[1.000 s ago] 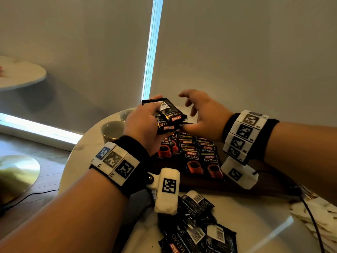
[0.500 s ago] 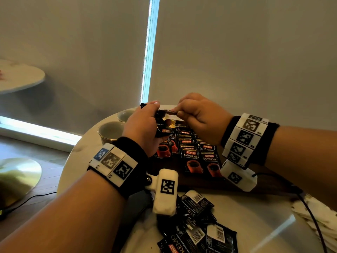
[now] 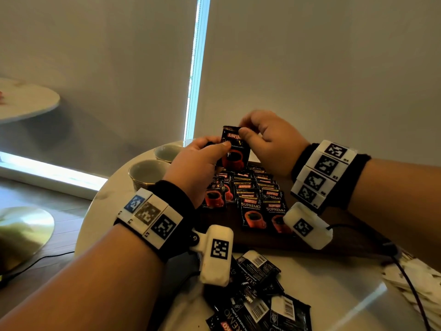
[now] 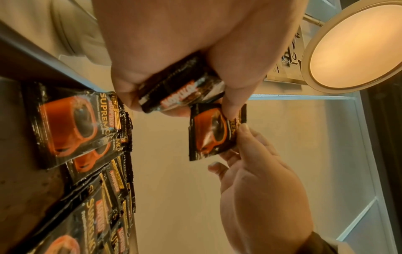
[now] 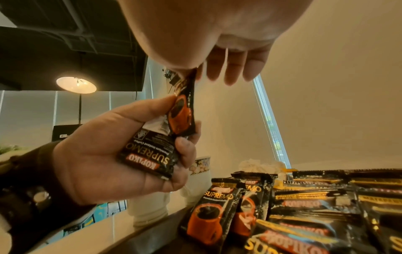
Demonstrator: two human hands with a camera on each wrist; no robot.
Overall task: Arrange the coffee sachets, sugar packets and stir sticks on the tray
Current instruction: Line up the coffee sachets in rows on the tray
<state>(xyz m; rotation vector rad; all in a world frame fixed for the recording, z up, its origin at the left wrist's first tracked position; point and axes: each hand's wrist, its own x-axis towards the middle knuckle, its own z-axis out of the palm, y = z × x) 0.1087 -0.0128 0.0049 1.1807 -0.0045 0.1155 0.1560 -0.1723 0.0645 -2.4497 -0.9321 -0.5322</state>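
My right hand (image 3: 244, 133) pinches the top edge of a black coffee sachet (image 3: 235, 151) that hangs upright, its red cup face toward me, above the tray. My left hand (image 3: 214, 149) sits just left of it, thumb against its side, and grips a second sachet (image 5: 150, 154) in curled fingers; that one also shows in the left wrist view (image 4: 180, 89), beside the hanging sachet (image 4: 214, 132). Below the hands, rows of sachets (image 3: 253, 201) lie overlapped on the dark wooden tray (image 3: 346, 237).
Loose sachets (image 3: 257, 297) lie in a heap on the round white table (image 3: 334, 290) near me. Two cups (image 3: 148, 173) stand at the table's far left. Pale packets (image 3: 417, 283) and a black cable (image 3: 410, 283) lie at the right edge.
My right hand has drawn one sachet out of the bunch in my left hand and lifted it upright. Both hands have risen a little above the tray.
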